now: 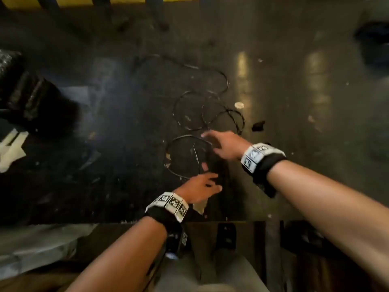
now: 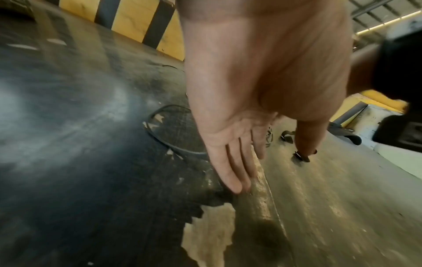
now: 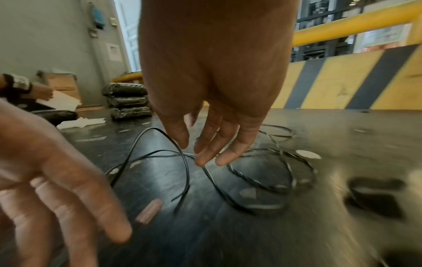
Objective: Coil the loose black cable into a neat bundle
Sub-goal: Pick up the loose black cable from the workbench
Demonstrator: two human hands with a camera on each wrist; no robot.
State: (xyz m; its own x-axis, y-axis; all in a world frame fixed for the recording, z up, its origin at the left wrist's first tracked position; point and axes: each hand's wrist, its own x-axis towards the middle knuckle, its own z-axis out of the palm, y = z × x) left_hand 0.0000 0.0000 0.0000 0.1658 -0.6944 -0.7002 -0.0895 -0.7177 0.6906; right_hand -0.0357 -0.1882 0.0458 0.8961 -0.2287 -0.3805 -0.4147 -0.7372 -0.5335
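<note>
A thin black cable (image 1: pixel 175 114) lies in several loose, overlapping loops on a dark scuffed surface (image 1: pixel 105 144). My right hand (image 1: pixel 212 144) reaches over the nearest loop with fingers spread. In the right wrist view its fingertips (image 3: pixel 200 160) hang right at a raised strand of the cable (image 3: pixel 146 133), and no finger curls round it. My left hand (image 1: pixel 212 183) hovers open at the near side of that loop, holding nothing. The left wrist view shows the left hand (image 2: pixel 251 162) with a flat palm and straight fingers, beside a cable loop (image 2: pixel 157 137).
Black wrapped bundles (image 3: pixel 126 101) are stacked at the left, with white paper scraps (image 1: pixel 10 150) near them. A small black object (image 1: pixel 258 125) and a pale disc (image 1: pixel 239 105) lie right of the cable. A yellow-black barrier (image 3: pixel 342 81) runs behind. Another person's hand (image 3: pixel 38 92) shows far left.
</note>
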